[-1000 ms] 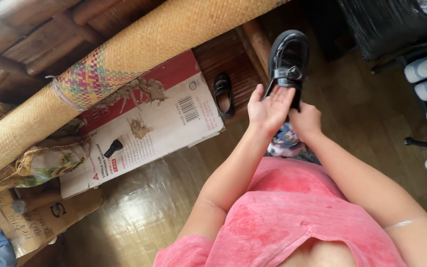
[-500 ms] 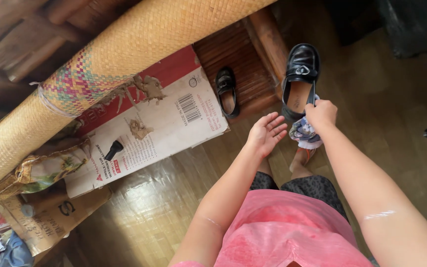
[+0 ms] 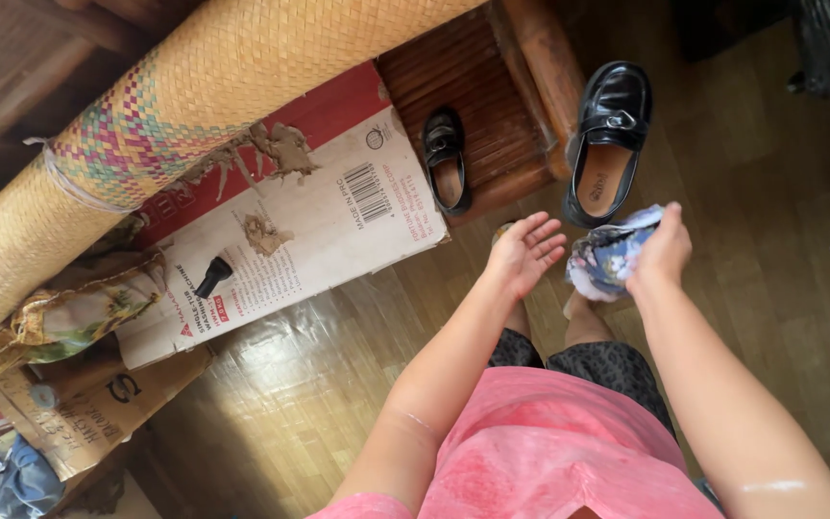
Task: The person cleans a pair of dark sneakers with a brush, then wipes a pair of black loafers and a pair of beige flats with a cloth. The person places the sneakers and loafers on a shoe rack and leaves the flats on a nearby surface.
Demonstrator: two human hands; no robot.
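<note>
- Gripping a crumpled floral cloth (image 3: pixel 610 259), the right hand (image 3: pixel 663 252) is hovering at the black loafer's (image 3: pixel 607 142) five o'clock.
- Left hand (image 3: pixel 523 254) is hanging open, empty.
- Wiping looks barely underway; second black shoe (image 3: pixel 447 157) is waiting untouched at ten o'clock.

Glossy wood floor (image 3: pixel 290 384) catching daylight, a rolled woven mat (image 3: pixel 242 67) leaning over a flattened carton (image 3: pixel 309 221), dark slatted wooden furniture (image 3: pixel 473 77) behind it.

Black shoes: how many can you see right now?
2. The large black shoe lies on the floor beyond the right hand; the small black shoe sits on the wooden platform. Others may be hidden.
</note>
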